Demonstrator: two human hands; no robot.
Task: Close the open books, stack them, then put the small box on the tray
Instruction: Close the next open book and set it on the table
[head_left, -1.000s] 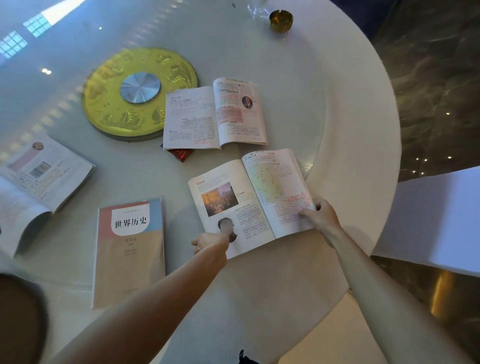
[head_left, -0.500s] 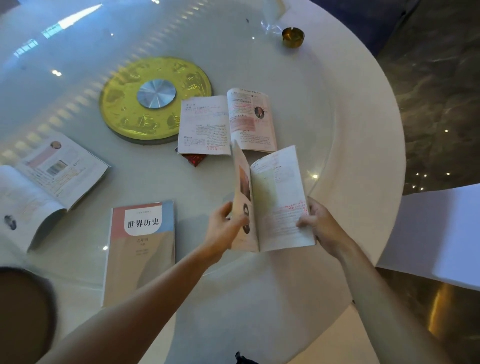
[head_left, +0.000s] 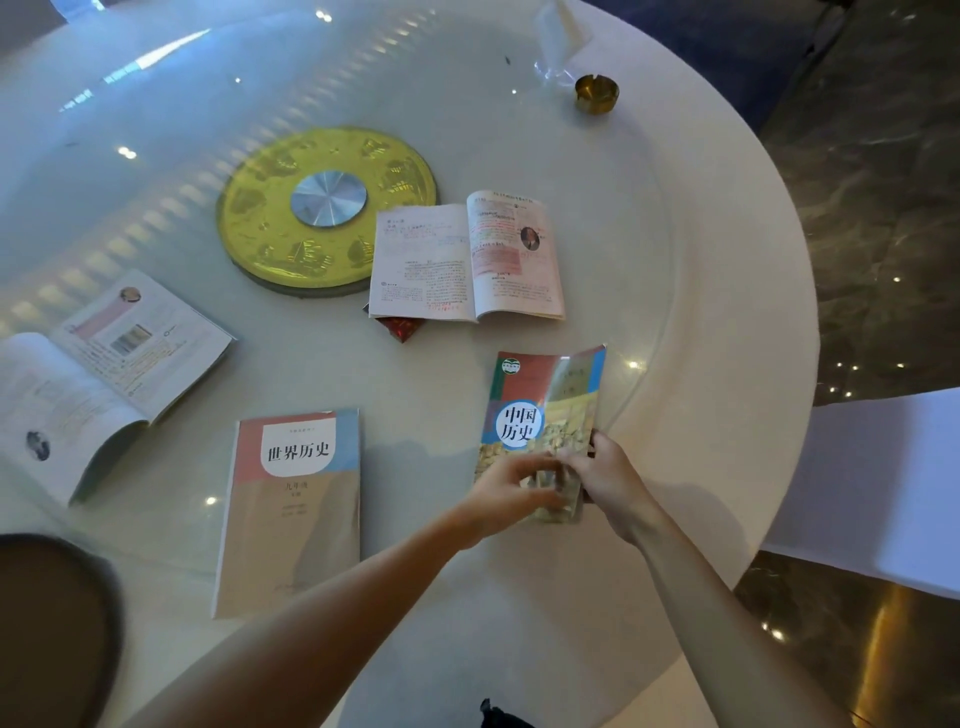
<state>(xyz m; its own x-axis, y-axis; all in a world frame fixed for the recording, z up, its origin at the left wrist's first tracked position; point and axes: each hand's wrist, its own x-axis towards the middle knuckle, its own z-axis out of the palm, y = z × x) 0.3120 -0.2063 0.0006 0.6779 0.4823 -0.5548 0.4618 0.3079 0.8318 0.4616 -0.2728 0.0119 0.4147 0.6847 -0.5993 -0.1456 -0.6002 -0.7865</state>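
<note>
A book with a colourful cover (head_left: 540, 410) lies shut near the table's right edge. My left hand (head_left: 511, 486) rests on its lower cover and my right hand (head_left: 605, 478) grips its lower right corner. A second shut book (head_left: 293, 509) lies to its left. One open book (head_left: 467, 257) lies beyond, covering most of a small red box (head_left: 400, 328). Another open book (head_left: 98, 374) lies at the far left. A round gold tray (head_left: 280, 260) with a silver centre sits in the middle of the table.
The round white table (head_left: 727, 312) has a glass turntable top. A brass ashtray (head_left: 596, 93) and a clear glass (head_left: 556, 47) stand at the far right. A white-covered chair (head_left: 883, 493) is to the right, and a dark round object (head_left: 47, 634) at bottom left.
The open book under my hands has been folded shut: my left hand swung its left half over to the right, and its front cover now faces up.
</note>
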